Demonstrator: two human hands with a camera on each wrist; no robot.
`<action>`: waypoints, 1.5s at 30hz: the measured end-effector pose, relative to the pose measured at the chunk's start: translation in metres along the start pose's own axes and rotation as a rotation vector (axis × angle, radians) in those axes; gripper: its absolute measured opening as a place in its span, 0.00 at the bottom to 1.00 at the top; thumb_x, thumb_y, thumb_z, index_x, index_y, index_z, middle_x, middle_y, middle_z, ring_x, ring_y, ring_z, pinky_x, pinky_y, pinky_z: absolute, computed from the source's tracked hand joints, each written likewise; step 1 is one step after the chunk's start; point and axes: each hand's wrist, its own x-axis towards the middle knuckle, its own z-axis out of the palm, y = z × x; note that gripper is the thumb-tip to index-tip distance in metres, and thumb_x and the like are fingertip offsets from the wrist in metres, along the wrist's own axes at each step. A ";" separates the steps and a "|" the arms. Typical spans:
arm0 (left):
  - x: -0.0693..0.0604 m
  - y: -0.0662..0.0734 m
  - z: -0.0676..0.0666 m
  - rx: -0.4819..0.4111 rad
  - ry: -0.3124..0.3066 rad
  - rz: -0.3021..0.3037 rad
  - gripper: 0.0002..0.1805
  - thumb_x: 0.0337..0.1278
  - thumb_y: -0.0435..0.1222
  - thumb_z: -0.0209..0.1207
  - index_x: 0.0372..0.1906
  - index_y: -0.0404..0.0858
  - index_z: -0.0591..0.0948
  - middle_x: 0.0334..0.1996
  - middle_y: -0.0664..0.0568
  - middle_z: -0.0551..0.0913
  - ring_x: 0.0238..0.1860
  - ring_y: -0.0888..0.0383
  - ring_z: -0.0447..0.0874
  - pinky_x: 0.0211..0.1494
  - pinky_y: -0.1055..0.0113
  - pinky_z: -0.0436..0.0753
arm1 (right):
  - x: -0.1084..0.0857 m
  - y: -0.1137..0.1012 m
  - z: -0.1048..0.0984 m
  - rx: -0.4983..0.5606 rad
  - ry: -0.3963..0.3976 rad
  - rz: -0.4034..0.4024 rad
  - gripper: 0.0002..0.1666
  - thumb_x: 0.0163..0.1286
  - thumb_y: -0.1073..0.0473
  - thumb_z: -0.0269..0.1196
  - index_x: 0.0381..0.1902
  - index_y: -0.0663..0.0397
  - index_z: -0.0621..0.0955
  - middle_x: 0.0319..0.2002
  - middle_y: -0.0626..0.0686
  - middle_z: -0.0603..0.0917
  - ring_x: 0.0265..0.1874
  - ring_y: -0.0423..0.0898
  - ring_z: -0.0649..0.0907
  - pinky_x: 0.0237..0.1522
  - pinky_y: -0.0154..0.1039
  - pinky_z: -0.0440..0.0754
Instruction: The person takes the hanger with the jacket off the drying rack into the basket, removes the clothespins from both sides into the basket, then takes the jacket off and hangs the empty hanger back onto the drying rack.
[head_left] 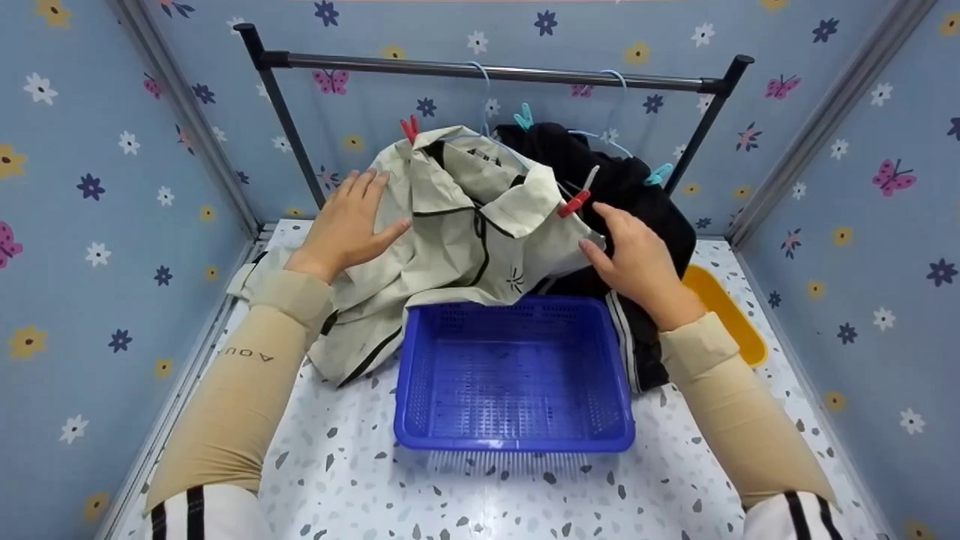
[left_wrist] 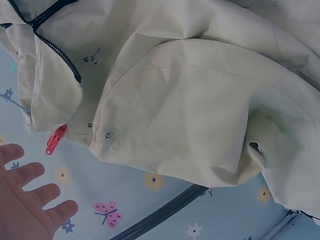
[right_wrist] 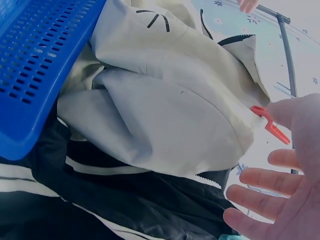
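Hanging at centre-frame, the cream jacket carries red clips at its shoulders, we judge to hold it on the hanger. We find the left hand and right hand flanking it, fingers extended, gripping nothing.

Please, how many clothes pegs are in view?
4: one red peg and another red peg at the shoulders of the pale jacket; one turquoise peg and another turquoise peg on the black garment behind. Others may be hidden.
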 end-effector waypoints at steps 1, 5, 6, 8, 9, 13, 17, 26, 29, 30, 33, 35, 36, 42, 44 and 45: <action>0.000 -0.001 0.000 -0.002 -0.002 0.004 0.50 0.79 0.62 0.54 0.88 0.36 0.54 0.87 0.33 0.54 0.87 0.29 0.47 0.87 0.33 0.51 | 0.001 0.000 0.002 0.008 0.001 0.001 0.38 0.82 0.48 0.65 0.80 0.63 0.71 0.75 0.67 0.77 0.72 0.66 0.78 0.77 0.64 0.73; 0.001 -0.002 0.001 -0.018 0.001 0.014 0.49 0.79 0.61 0.55 0.88 0.36 0.55 0.86 0.33 0.55 0.87 0.29 0.48 0.87 0.32 0.53 | 0.008 -0.002 0.009 0.050 0.022 -0.009 0.34 0.82 0.52 0.64 0.77 0.65 0.74 0.71 0.67 0.81 0.69 0.65 0.81 0.75 0.62 0.75; 0.002 -0.003 0.002 -0.020 0.003 0.019 0.49 0.79 0.61 0.55 0.88 0.35 0.56 0.86 0.32 0.56 0.87 0.29 0.49 0.87 0.33 0.53 | 0.009 -0.002 0.010 0.063 0.028 -0.014 0.32 0.82 0.53 0.64 0.76 0.65 0.75 0.70 0.67 0.82 0.68 0.65 0.82 0.75 0.61 0.76; 0.003 -0.003 0.003 -0.022 0.008 0.028 0.48 0.79 0.61 0.55 0.87 0.35 0.57 0.86 0.33 0.57 0.86 0.30 0.50 0.87 0.33 0.54 | 0.012 -0.001 0.013 0.091 0.041 -0.020 0.29 0.83 0.55 0.63 0.74 0.66 0.76 0.68 0.67 0.84 0.66 0.65 0.84 0.72 0.61 0.78; 0.003 -0.003 0.003 -0.022 0.008 0.032 0.48 0.79 0.61 0.55 0.87 0.35 0.57 0.86 0.33 0.57 0.86 0.30 0.51 0.86 0.33 0.54 | 0.013 -0.001 0.015 0.104 0.048 -0.023 0.28 0.83 0.56 0.62 0.73 0.67 0.77 0.66 0.67 0.84 0.65 0.64 0.84 0.71 0.60 0.79; 0.006 -0.004 0.005 -0.019 0.010 0.048 0.47 0.79 0.59 0.56 0.87 0.34 0.58 0.85 0.33 0.59 0.86 0.31 0.53 0.87 0.35 0.55 | 0.018 0.002 0.020 0.160 0.069 -0.041 0.21 0.84 0.61 0.59 0.68 0.68 0.81 0.62 0.67 0.87 0.60 0.63 0.87 0.66 0.60 0.83; 0.008 -0.005 0.005 -0.017 0.007 0.048 0.47 0.79 0.59 0.57 0.86 0.34 0.59 0.85 0.33 0.59 0.86 0.31 0.53 0.87 0.36 0.56 | 0.021 0.003 0.024 0.200 0.090 -0.057 0.18 0.84 0.65 0.57 0.63 0.70 0.83 0.59 0.69 0.88 0.56 0.64 0.88 0.62 0.59 0.85; 0.013 -0.012 0.000 -0.042 0.012 0.011 0.46 0.81 0.57 0.55 0.86 0.32 0.57 0.85 0.32 0.59 0.86 0.33 0.54 0.88 0.38 0.55 | 0.032 0.020 0.038 0.272 0.158 -0.069 0.17 0.83 0.66 0.53 0.58 0.66 0.85 0.55 0.67 0.90 0.52 0.63 0.88 0.57 0.59 0.84; 0.016 -0.015 -0.001 -0.055 0.020 -0.003 0.46 0.81 0.57 0.55 0.86 0.32 0.56 0.85 0.31 0.59 0.86 0.34 0.54 0.88 0.39 0.56 | 0.042 0.046 0.056 0.287 0.161 -0.047 0.18 0.84 0.63 0.53 0.59 0.61 0.85 0.56 0.62 0.90 0.53 0.59 0.88 0.58 0.55 0.84; 0.016 -0.016 -0.002 -0.061 0.024 -0.007 0.46 0.81 0.57 0.54 0.86 0.31 0.56 0.84 0.31 0.59 0.86 0.34 0.55 0.88 0.39 0.56 | 0.046 0.055 0.062 0.283 0.160 -0.041 0.18 0.84 0.62 0.53 0.59 0.59 0.85 0.56 0.61 0.90 0.53 0.57 0.88 0.58 0.54 0.83; 0.020 -0.018 -0.003 -0.083 0.030 -0.022 0.46 0.81 0.57 0.54 0.86 0.31 0.56 0.84 0.31 0.59 0.86 0.33 0.55 0.88 0.39 0.56 | 0.052 0.066 0.066 0.295 0.157 -0.039 0.17 0.84 0.63 0.53 0.58 0.58 0.85 0.54 0.60 0.91 0.52 0.57 0.88 0.56 0.54 0.83; 0.022 -0.019 -0.004 -0.101 0.028 -0.035 0.47 0.82 0.58 0.54 0.86 0.31 0.56 0.84 0.31 0.59 0.86 0.33 0.54 0.88 0.39 0.55 | 0.057 0.074 0.070 0.292 0.163 -0.048 0.16 0.84 0.62 0.53 0.58 0.56 0.86 0.54 0.59 0.91 0.51 0.57 0.88 0.55 0.55 0.83; 0.022 -0.020 -0.004 -0.110 0.025 -0.043 0.47 0.82 0.58 0.53 0.86 0.31 0.55 0.85 0.31 0.58 0.86 0.33 0.53 0.88 0.39 0.54 | 0.058 0.076 0.071 0.292 0.166 -0.052 0.16 0.84 0.62 0.54 0.57 0.56 0.86 0.54 0.59 0.91 0.50 0.57 0.88 0.55 0.55 0.83; 0.029 -0.020 -0.007 -0.161 0.008 -0.095 0.48 0.82 0.59 0.52 0.88 0.33 0.53 0.86 0.33 0.55 0.87 0.34 0.51 0.89 0.39 0.53 | 0.067 0.085 0.076 0.274 0.171 -0.077 0.14 0.83 0.64 0.55 0.56 0.54 0.85 0.54 0.60 0.91 0.49 0.57 0.88 0.53 0.57 0.83; 0.032 -0.019 -0.008 -0.191 0.006 -0.112 0.47 0.82 0.58 0.52 0.88 0.33 0.53 0.87 0.33 0.55 0.87 0.35 0.51 0.89 0.39 0.53 | 0.068 0.084 0.075 0.274 0.160 -0.078 0.15 0.83 0.65 0.54 0.57 0.53 0.85 0.54 0.60 0.91 0.48 0.57 0.87 0.53 0.56 0.83; 0.033 -0.019 -0.007 -0.209 0.006 -0.121 0.47 0.82 0.58 0.51 0.88 0.34 0.53 0.87 0.34 0.54 0.87 0.35 0.51 0.89 0.39 0.52 | 0.068 0.083 0.074 0.275 0.156 -0.079 0.15 0.83 0.65 0.53 0.57 0.53 0.84 0.55 0.60 0.90 0.48 0.57 0.87 0.53 0.56 0.83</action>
